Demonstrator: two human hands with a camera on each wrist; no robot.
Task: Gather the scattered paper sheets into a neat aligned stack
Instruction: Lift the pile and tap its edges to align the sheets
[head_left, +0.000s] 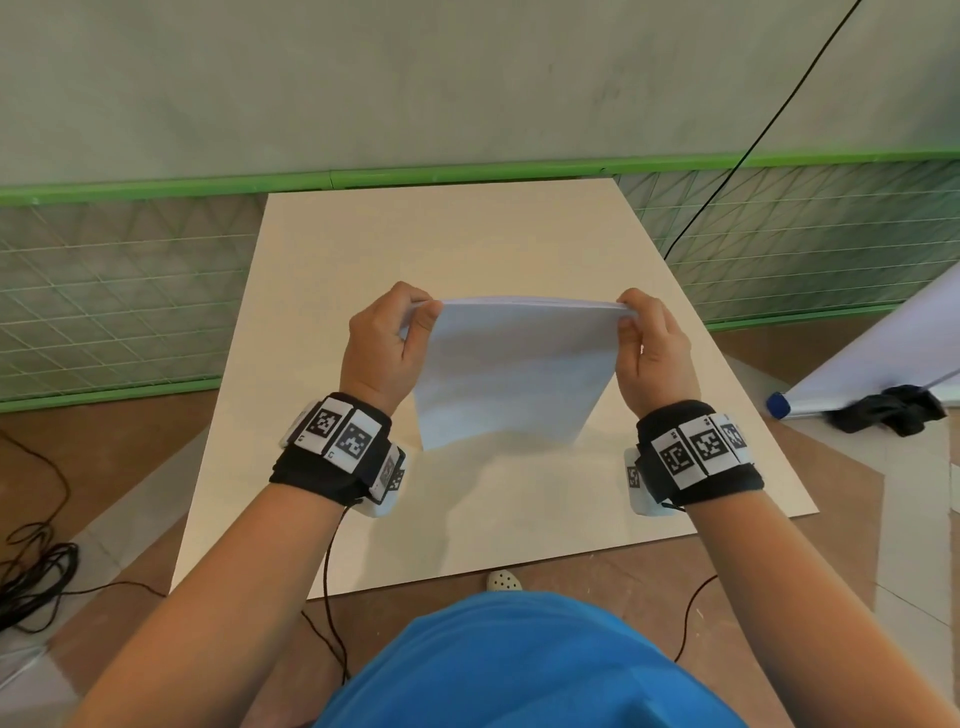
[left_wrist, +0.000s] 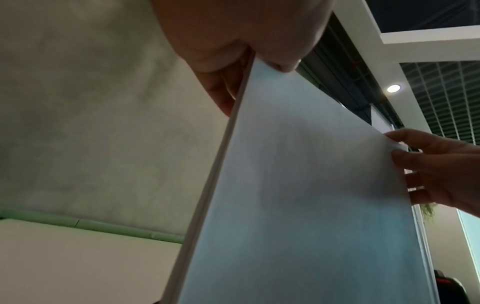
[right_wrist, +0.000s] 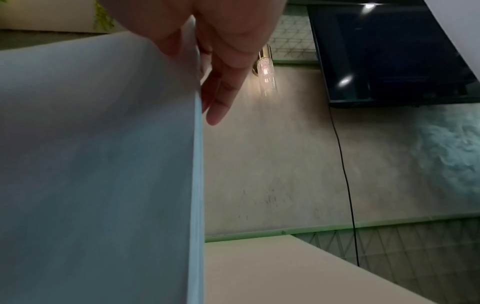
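Head view. The left hand (head_left: 382, 347) and the right hand (head_left: 655, 349) each pinch an upper corner of the stack of white paper sheets (head_left: 511, 371), thumbs on the near face and fingers curled behind. The stack stands upright on its lower edge, which meets the beige board (head_left: 467, 244) midway between the wrists; no loose sheet shows elsewhere on the board. The step in hand appears to be squaring the edges. To do it well, the pinch should probably be loosened so that the sheets can slide, the stack kept vertical, and the lower edge tapped flat on the board; too tight a hold would likely lock in any offset.

Left wrist view. The stack of white paper sheets (left_wrist: 311, 185) presents a smooth matt face and a thin, even side edge, its layers closely flush. The thumb and fingers of the left hand (left_wrist: 233, 37) clamp the top corner; the right hand (left_wrist: 441, 170) holds the far edge, fingertips on the face.

Right wrist view. The right hand (right_wrist: 221, 41) has its thumb pressed on the near face, and fingers (right_wrist: 221, 98) extended nearly straight behind the sheet edge. The stack of white paper sheets (right_wrist: 103, 164) bows slightly, showing thin, flexible stock. The board (right_wrist: 285, 277) below is flat, pale and matt.
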